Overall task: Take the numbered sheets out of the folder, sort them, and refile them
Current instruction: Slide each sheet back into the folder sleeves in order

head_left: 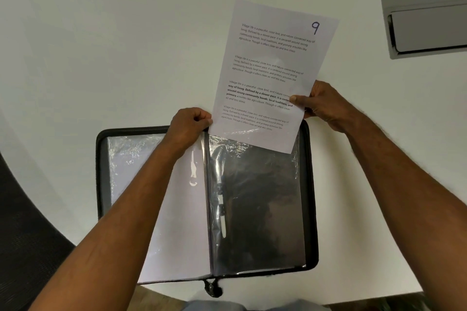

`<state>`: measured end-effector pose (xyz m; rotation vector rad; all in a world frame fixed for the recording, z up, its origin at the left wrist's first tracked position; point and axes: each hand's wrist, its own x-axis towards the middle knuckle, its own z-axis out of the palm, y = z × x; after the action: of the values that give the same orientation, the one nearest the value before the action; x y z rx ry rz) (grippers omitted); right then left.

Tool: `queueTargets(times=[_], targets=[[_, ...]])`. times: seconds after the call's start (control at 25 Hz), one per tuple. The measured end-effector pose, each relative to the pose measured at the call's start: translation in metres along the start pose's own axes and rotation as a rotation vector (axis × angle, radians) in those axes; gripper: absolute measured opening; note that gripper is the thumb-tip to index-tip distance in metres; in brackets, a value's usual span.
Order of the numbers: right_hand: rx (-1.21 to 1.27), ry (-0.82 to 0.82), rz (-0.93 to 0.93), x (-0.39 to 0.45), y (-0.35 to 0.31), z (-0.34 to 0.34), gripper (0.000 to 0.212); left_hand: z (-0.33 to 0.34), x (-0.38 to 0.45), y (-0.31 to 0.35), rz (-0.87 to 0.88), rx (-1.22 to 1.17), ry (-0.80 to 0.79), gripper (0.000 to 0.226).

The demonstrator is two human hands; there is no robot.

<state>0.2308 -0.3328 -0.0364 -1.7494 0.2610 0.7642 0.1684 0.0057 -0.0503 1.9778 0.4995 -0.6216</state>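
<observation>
An open black zip folder (99, 174) lies on the white table, with clear plastic sleeves inside. A printed sheet marked 9 (267, 68) sticks most of the way out of the top of the right-hand sleeve (262, 204), with only its lower edge inside. My right hand (321, 103) pinches the sheet's right edge, thumb on the print. At the folder's top by the spine, my left hand (188, 126) grips the top edge of the sleeve next to the sheet's lower left corner. The left-hand sleeve (141, 184) holds white paper.
The white table (101, 45) spreads around the folder. A grey drawer unit (427, 7) stands at the top right. A dark chair (22, 222) is at the lower left, and the zip pull (213, 289) hangs at the folder's near edge.
</observation>
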Motion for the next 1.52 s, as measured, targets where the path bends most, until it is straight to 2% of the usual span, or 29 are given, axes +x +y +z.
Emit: queueTargets(times=[0.2, 0.48, 0.64, 0.76, 0.84, 0.92, 1.08, 1.2, 1.28, 1.4, 1.52], targets=[[-0.042, -0.044, 0.016, 0.000, -0.004, 0.001, 0.042, -0.005, 0.003, 0.005, 0.019, 0.121, -0.144, 0.007], [-0.159, -0.195, 0.085, 0.000, -0.007, 0.010, 0.039, -0.001, 0.003, 0.002, -0.068, -0.203, -0.072, 0.016], [-0.402, -0.321, 0.090, -0.001, -0.006, 0.013, 0.042, 0.004, 0.004, 0.001, -0.070, -0.228, -0.004, 0.019], [-0.273, -0.208, 0.049, -0.003, -0.010, 0.018, 0.038, 0.004, 0.005, 0.000, -0.060, -0.167, -0.001, 0.019], [-0.167, -0.118, 0.005, -0.003, -0.012, 0.022, 0.035, 0.001, 0.002, 0.002, -0.050, -0.113, -0.049, 0.019], [-0.164, -0.101, -0.010, -0.002, -0.013, 0.023, 0.035, -0.002, 0.001, 0.003, -0.052, -0.094, -0.103, 0.019], [-0.393, -0.199, 0.032, 0.000, -0.011, 0.016, 0.041, -0.004, 0.002, 0.003, -0.056, -0.173, -0.123, 0.034], [-0.504, -0.317, 0.083, 0.003, -0.010, 0.013, 0.051, -0.001, 0.003, 0.001, -0.049, -0.210, -0.101, 0.033], [-0.545, -0.338, 0.086, 0.005, -0.011, 0.014, 0.053, -0.001, 0.005, -0.001, -0.043, -0.199, -0.090, 0.036], [-0.443, -0.212, 0.038, 0.003, -0.016, 0.021, 0.043, -0.002, 0.005, -0.003, -0.038, -0.137, -0.105, 0.035], [-0.299, -0.046, -0.085, 0.000, -0.022, 0.028, 0.019, -0.002, 0.004, -0.001, -0.017, -0.044, -0.138, 0.030]])
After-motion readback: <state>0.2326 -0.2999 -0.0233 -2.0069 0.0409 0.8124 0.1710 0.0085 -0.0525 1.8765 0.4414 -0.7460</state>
